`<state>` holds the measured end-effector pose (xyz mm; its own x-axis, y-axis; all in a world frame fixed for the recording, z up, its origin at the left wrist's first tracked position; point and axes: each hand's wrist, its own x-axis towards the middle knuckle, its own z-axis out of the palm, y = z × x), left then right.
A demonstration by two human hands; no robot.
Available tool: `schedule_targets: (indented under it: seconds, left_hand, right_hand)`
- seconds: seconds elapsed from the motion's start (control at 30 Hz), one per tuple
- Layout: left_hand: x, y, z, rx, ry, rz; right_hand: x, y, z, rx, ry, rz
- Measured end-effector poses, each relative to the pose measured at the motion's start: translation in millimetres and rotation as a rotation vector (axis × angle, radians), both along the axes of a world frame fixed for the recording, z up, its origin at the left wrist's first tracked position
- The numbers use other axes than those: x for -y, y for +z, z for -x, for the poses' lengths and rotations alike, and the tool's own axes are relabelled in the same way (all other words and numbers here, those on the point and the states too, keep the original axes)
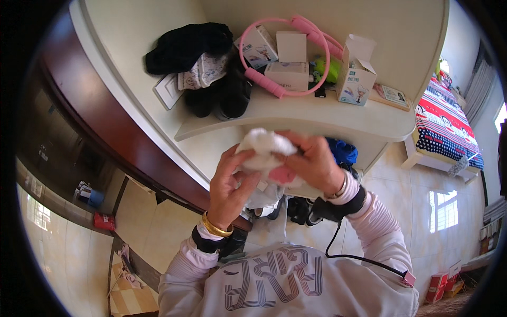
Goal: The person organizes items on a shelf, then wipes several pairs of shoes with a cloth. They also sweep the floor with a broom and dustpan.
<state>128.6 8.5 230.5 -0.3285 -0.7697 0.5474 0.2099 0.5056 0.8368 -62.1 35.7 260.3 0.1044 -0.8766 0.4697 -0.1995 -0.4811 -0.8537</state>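
Both of my hands are raised in front of the curved white shelf, holding a bunched white soft cloth item (263,144) between them. It is blurred, possibly a sock, and a pink patch (282,174) shows on its lower right side. My left hand (229,182) grips the left side with bent fingers and thumb. On the right, my right hand (317,160) pinches the upper and right part, its fingertips partly hidden by blur. Below the cloth hangs a pale, translucent plastic bag (265,196), partly covered by my left hand.
On the shelf (293,113) are black shoes (233,99), dark cloth (190,47), a pink ring with padded grips (263,82), white boxes (291,75) and an opened carton (356,85). Shoes (299,210) stand beneath. A bed (447,123) is at right; a black cable (364,259) runs from my right wrist.
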Motion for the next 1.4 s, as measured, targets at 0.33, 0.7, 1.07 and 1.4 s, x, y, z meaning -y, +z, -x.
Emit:
schedule_targets:
  seconds: [0.33, 0.7, 1.07, 1.4]
  left_hand:
    - [5.7, 18.7, -34.8, 0.230, 0.288, 0.305]
    - [8.2, -18.2, -64.1, 0.219, 0.420, 0.187]
    - [24.2, -47.3, -61.9, 0.183, 0.273, 0.008]
    - [5.1, -150.6, -94.7, 0.201, 0.295, -0.622]
  right_hand:
    - [128.6, 94.5, 4.1, -0.335, -0.485, 0.730]
    - [225.8, 92.1, -55.0, -1.315, -0.590, 0.879]
    - [207.5, 119.3, -3.7, -1.502, -0.432, 0.881]
    - [59.9, 2.2, -1.3, -0.283, -0.440, 0.699]
